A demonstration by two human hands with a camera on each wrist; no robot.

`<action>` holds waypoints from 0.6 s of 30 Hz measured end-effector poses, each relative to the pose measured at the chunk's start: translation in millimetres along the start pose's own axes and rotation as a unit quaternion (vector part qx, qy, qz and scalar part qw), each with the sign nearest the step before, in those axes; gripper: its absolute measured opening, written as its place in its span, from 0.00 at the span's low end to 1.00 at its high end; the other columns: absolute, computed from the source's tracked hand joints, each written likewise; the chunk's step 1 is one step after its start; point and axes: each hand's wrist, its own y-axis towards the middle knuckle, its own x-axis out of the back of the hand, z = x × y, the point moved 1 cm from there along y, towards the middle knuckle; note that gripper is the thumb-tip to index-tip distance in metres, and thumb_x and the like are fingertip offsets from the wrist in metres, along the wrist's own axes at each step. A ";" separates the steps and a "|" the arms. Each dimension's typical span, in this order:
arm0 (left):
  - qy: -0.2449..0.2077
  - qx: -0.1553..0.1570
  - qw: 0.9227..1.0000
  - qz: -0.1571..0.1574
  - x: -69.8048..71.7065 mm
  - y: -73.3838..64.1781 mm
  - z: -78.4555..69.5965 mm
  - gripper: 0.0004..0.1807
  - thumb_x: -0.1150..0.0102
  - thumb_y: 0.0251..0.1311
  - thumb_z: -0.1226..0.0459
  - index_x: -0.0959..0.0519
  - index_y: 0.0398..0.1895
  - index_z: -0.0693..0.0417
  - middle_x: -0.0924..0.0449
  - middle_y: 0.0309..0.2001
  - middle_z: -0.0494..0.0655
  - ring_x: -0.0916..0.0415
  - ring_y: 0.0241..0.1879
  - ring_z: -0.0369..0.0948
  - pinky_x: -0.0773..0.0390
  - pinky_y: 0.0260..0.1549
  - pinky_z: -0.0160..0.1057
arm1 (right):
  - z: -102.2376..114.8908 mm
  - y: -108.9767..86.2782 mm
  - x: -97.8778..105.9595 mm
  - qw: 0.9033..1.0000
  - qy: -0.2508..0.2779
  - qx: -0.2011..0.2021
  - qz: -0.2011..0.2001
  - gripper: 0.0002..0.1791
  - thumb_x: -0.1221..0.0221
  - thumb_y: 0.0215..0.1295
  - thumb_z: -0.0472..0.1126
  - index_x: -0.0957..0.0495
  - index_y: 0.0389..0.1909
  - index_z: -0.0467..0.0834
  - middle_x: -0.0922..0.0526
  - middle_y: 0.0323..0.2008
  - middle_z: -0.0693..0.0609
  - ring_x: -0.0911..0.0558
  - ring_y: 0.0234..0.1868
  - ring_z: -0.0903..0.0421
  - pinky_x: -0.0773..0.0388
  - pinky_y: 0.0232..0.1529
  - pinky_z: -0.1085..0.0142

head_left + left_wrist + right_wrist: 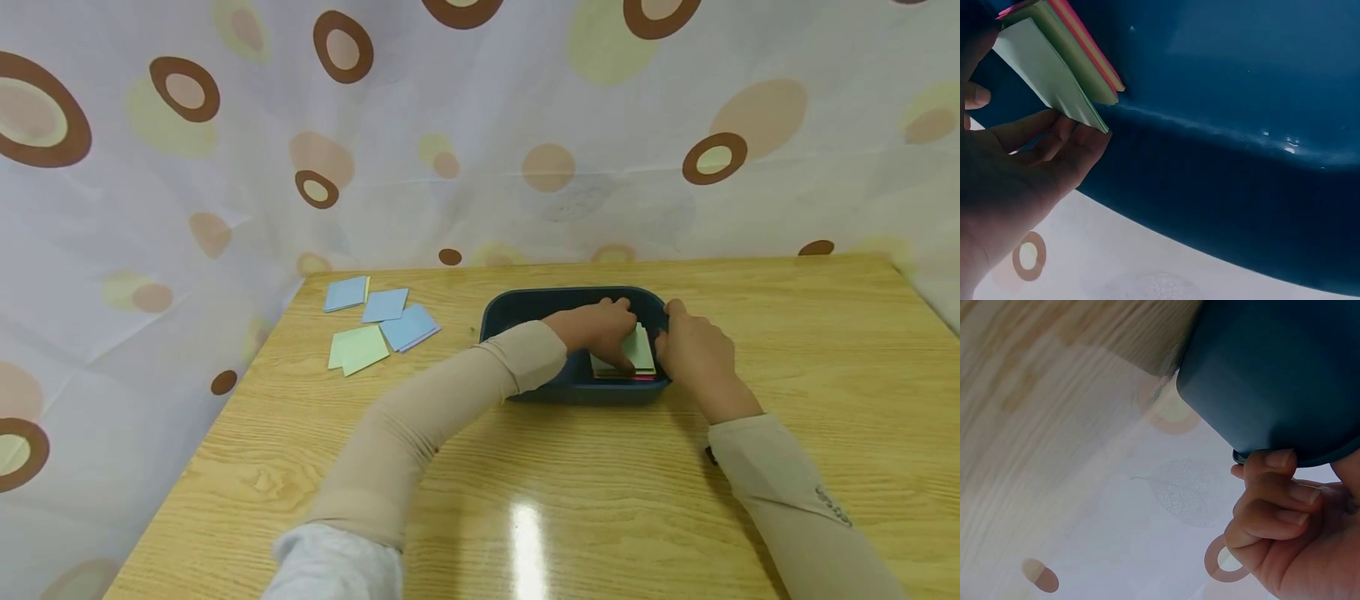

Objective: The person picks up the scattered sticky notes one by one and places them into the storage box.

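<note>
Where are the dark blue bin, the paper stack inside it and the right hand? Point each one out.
Dark blue bin [585,395]: head view, outside of its near wall.
Paper stack [641,353]: head view, its pale green top sheet.
Right hand [699,355]: head view, back of the hand.

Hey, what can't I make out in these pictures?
Head view: part of the paper stack, covered by the left hand.
Left wrist: the stack's top corner, cut off by the picture's edge.
Right wrist: the inside of the tub, hidden by its outer wall.
Head view: the dark thing at the right cuff, too small.
</note>
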 end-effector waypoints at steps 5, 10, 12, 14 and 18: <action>-0.007 -0.006 1.000 -0.002 -2.5 4.2 -0.2 0.33 0.46 0.61 0.40 0.28 0.61 0.50 0.31 0.58 0.45 0.35 0.52 0.39 0.35 0.51 0.33 | -0.1 -0.2 -0.9 1.000 -0.003 0.002 -0.003 0.23 0.49 0.68 0.36 0.39 0.59 0.27 0.24 0.25 0.32 0.25 0.19 0.42 0.30 0.18 0.53; -0.007 -0.016 1.000 0.003 -4.3 6.1 1.6 0.35 0.45 0.60 0.39 0.30 0.63 0.52 0.32 0.59 0.46 0.34 0.53 0.39 0.34 0.52 0.33 | -1.7 -0.2 -2.6 1.000 -0.001 0.012 -0.018 0.22 0.49 0.67 0.36 0.38 0.57 0.27 0.24 0.23 0.32 0.26 0.18 0.43 0.31 0.17 0.53; -0.012 -0.019 1.000 0.003 -4.9 6.2 2.5 0.37 0.45 0.60 0.39 0.31 0.64 0.53 0.33 0.60 0.47 0.34 0.53 0.40 0.34 0.52 0.33 | -2.3 -0.1 -3.2 1.000 -0.001 0.016 -0.024 0.22 0.49 0.67 0.35 0.38 0.57 0.27 0.24 0.23 0.32 0.26 0.17 0.43 0.31 0.17 0.53; -0.016 -0.021 1.000 0.002 -5.2 6.3 2.9 0.37 0.45 0.60 0.39 0.32 0.65 0.53 0.33 0.60 0.48 0.33 0.52 0.40 0.33 0.52 0.33 | -2.9 -0.1 -3.6 0.999 -0.002 0.019 -0.029 0.22 0.49 0.67 0.35 0.38 0.57 0.27 0.25 0.23 0.32 0.27 0.17 0.43 0.31 0.17 0.53; -0.022 -0.024 0.999 0.005 -6.0 6.9 2.9 0.37 0.44 0.60 0.40 0.33 0.65 0.53 0.34 0.60 0.49 0.33 0.52 0.40 0.33 0.51 0.33 | -3.9 0.5 -4.4 0.999 -0.001 0.018 -0.028 0.22 0.49 0.67 0.35 0.37 0.57 0.27 0.25 0.23 0.32 0.26 0.17 0.43 0.31 0.16 0.53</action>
